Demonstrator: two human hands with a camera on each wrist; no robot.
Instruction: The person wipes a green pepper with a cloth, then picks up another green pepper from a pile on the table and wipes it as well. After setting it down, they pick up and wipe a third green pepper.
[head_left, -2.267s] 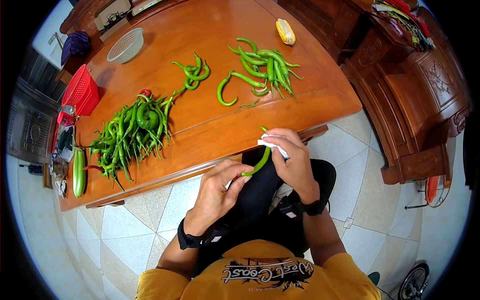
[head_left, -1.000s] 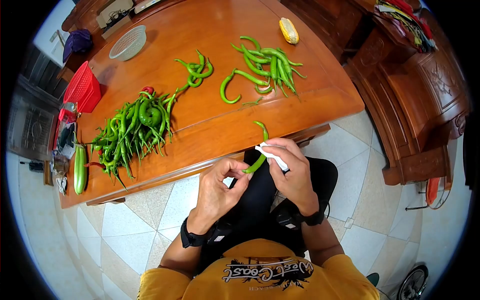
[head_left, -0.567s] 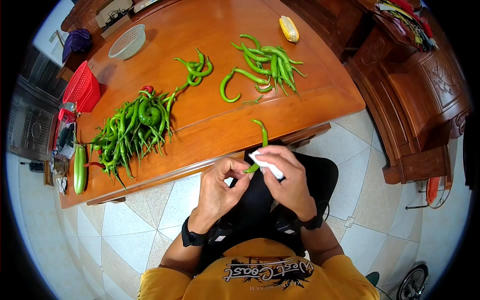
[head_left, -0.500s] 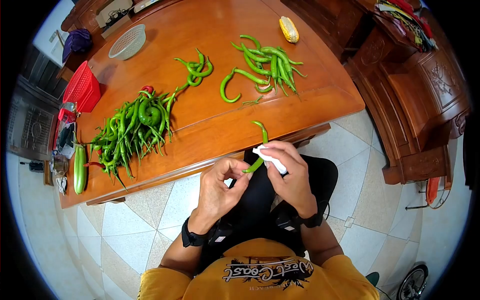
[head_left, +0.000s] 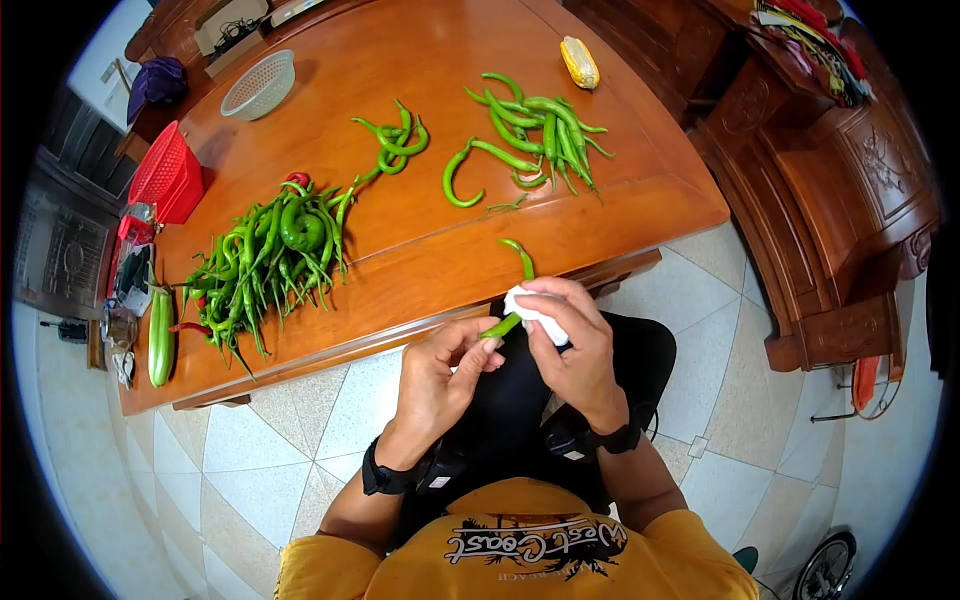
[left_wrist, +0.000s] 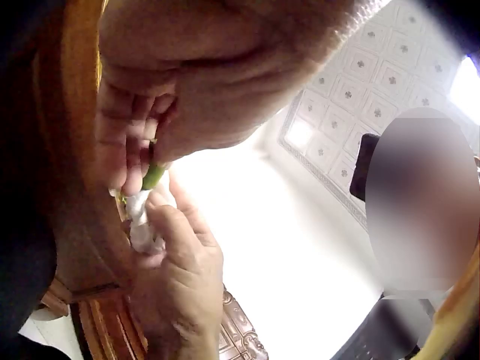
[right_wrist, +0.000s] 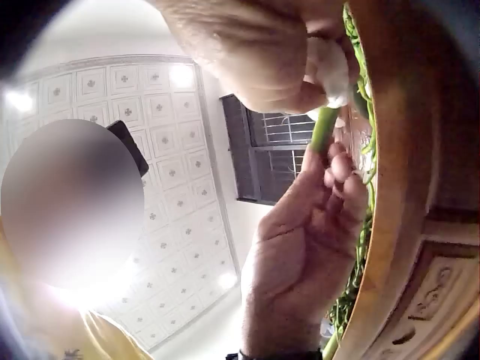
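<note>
A long, curved green chili pepper [head_left: 527, 262] is held over the person's lap, just off the table's front edge. The left hand [head_left: 440, 367] pinches its near end between thumb and fingers. Around the pepper's middle, the right hand [head_left: 575, 345] presses a folded white tissue [head_left: 541, 322], gripping both together. The pepper's far tip sticks out beyond the tissue. In the right wrist view a short stretch of the pepper [right_wrist: 324, 129] shows between the tissue [right_wrist: 330, 73] and the left fingertips. The left wrist view shows the tissue [left_wrist: 142, 217] under the right thumb.
On the wooden table [head_left: 420, 270] lie a big heap of green peppers [head_left: 270, 250], a small group [head_left: 395, 140] and another pile [head_left: 550, 130]. A corn cob [head_left: 579, 64], a pale basket [head_left: 258, 86], a red basket [head_left: 168, 175] and a long green eggplant [head_left: 160, 335] surround them.
The right hand and tissue have slid along the pepper, toward its near end and partly back. The left thumb and fingers have shifted their pinch on the near end.
</note>
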